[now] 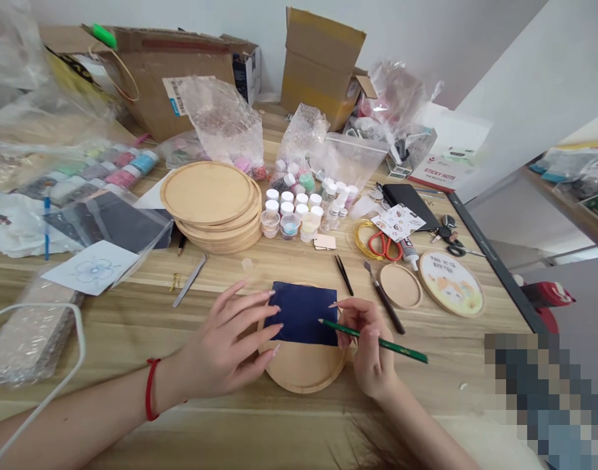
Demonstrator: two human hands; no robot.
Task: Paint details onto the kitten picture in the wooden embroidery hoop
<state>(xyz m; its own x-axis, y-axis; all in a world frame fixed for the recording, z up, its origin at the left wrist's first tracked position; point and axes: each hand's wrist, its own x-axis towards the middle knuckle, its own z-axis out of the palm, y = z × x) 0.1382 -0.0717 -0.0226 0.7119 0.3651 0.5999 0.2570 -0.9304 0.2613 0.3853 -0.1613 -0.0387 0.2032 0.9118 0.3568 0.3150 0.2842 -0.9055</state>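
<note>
A dark blue rectangular sheet (301, 310) lies across the upper part of a round wooden plate (306, 369) on the table in front of me. My left hand (243, 336), with a red cord bracelet at the wrist, has its fingers spread, the tips at the sheet's left edge. In my right hand (370, 339) is a green pencil (397, 349), its tip over the sheet near the right side. The right index fingertip is at the sheet's right edge. Black tweezers (343, 275) and a dark-handled craft knife (388, 305) lie just beyond that hand.
Stacked wooden plates (208, 196) stand at the back left, beside small white-lidded jars (301, 199). Silver tweezers (190, 281) and a flower drawing (91, 267) lie left. Red-handled scissors (384, 247), a small wooden round (401, 286) and a decorated round (450, 284) are right. A white cable (81, 339) arcs at left.
</note>
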